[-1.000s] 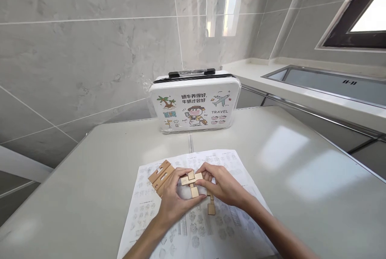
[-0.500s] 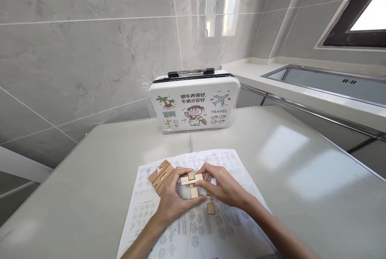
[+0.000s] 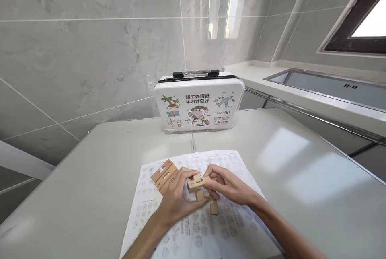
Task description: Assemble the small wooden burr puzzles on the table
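Lower centre of frame: wooden block assembly, held over printed sheet. Bar's long axis runs left to right, right end tipped slightly toward frame top; crossing piece runs roughly top to bottom. Left hand grips it, fingers above, thumb below. Right hand pinches bar's right end. Second wooden piece, partly hidden, below right hand.

"Any words mid-frame?"
"TRAVEL and 奶牛养得好, 牛奶才会好, on the white case."
"And lower centre?"
"A 2 on the brown wooden board; the paper sheet's print is too small to read."
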Demonstrator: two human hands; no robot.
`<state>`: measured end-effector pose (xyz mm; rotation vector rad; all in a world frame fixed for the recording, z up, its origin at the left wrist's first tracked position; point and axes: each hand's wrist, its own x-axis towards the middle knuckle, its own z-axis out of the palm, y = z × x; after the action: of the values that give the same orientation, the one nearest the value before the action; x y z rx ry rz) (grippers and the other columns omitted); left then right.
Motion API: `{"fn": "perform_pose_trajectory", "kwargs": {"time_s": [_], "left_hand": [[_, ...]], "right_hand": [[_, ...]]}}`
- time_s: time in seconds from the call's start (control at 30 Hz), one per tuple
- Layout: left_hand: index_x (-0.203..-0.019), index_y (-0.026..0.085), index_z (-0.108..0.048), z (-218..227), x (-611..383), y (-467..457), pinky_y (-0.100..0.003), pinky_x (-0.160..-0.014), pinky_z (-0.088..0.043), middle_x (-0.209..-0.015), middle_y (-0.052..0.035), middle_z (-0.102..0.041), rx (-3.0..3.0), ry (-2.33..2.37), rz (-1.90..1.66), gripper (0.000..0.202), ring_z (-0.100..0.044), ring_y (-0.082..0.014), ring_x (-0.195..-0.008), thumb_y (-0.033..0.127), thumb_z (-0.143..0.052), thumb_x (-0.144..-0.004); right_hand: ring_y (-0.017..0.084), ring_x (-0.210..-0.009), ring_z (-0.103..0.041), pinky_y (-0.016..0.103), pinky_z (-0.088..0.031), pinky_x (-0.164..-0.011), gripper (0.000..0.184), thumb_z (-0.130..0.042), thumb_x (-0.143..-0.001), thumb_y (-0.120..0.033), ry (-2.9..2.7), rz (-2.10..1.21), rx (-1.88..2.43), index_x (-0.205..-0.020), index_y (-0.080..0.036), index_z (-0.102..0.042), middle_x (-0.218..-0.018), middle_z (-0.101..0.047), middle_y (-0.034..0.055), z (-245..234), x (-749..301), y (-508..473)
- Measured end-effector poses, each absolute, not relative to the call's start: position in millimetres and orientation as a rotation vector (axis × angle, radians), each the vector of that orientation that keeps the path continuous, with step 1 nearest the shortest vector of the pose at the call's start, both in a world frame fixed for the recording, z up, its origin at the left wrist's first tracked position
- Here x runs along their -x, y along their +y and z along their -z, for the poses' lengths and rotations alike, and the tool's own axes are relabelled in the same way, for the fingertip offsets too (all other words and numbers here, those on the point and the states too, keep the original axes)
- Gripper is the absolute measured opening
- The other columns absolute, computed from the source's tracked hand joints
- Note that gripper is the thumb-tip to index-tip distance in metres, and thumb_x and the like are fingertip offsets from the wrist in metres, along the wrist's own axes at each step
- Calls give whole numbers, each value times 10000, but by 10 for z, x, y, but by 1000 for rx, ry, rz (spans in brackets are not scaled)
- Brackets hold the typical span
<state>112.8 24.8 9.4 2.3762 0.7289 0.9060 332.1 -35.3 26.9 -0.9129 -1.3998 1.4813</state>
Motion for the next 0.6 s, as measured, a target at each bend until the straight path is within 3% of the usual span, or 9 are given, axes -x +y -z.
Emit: {"fn": "perform_pose_trajectory", "kwargs": {"time_s": [0.1,0.33,0.47,0.6], "left_hand": [[-1310,261,-534,-98,-1116,282,-367,-812,-593,-1098,-64,-688,-2425,762,-918,612,-690,-245,-982,416,-869,-821],[-1302,241,-617,-124,-1175,253,-499,-931,-574,-1199,-112,-708,-2489,831,-734,678,-656,-345,-1130,640,-815,-791],[-1322,242,-616,-69,-1167,275,-543,-999,-547,-1265,-130,-685,-2449,841,-595,649,-588,-379,-1249,612,-800,-821],[-1393,282,-574,-71,-1148,274,-605,-1084,-499,-1427,-135,-599,-2421,794,-574,669,-482,-403,-1386,476,-842,-812]], "right_hand": [[114,-498,-493,276,-393,-553,318,-640,-1016,-505,-1316,-1516,769,-926,-216,-541,-639,-583,-47,-243,-3368,-325],[113,-602,-452,286,-374,-633,348,-631,-1019,-536,-1064,-1156,1045,-902,-227,-522,-746,-579,-35,-119,-3439,-194],[127,-611,-426,288,-350,-619,373,-636,-1003,-567,-1026,-1112,1160,-897,-228,-520,-704,-544,-45,-50,-3444,-167],[126,-600,-426,287,-347,-613,402,-651,-979,-598,-1017,-1102,1205,-896,-227,-519,-712,-550,-44,8,-3458,-144]]}}
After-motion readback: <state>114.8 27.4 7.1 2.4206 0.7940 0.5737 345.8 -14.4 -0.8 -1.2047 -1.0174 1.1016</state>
